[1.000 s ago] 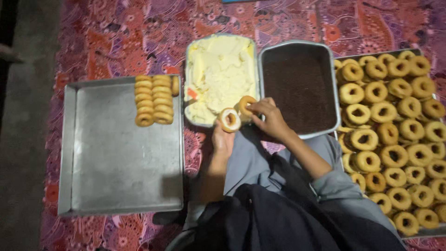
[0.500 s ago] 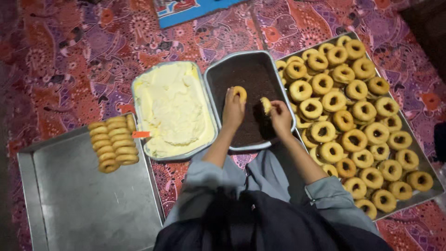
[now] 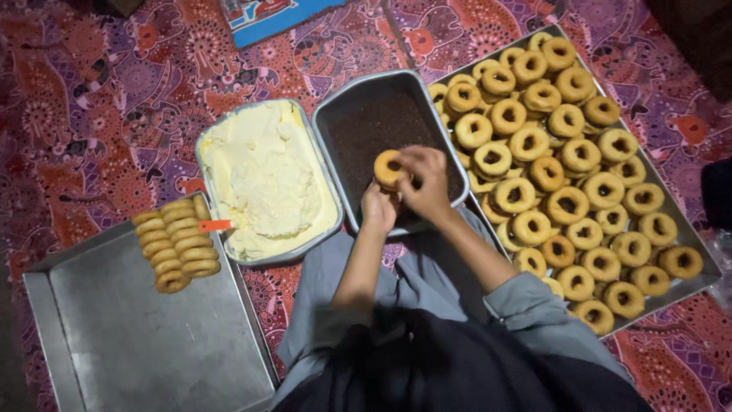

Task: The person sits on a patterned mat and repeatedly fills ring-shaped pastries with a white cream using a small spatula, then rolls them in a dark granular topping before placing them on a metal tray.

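Observation:
My left hand and my right hand meet over the front of a metal pan of dark brown sprinkles. Together they hold one ring-shaped doughnut above the sprinkles; the left fingers grip it from below, the right fingers close on its right side. Left of that pan sits a metal pan of pale yellow cream with an orange-handled tool at its left rim. Grey sleeves cover both my forearms.
A large tray at the right holds several plain doughnuts. A flat metal tray at the lower left carries two short rows of stacked doughnuts at its far corner. Everything rests on a patterned red and purple cloth. A blue item lies at the top.
The hands moved from the cream pan to the sprinkle pan, pressed doughnut halves into the sprinkles, and have now come together holding one doughnut. The view shifted right.

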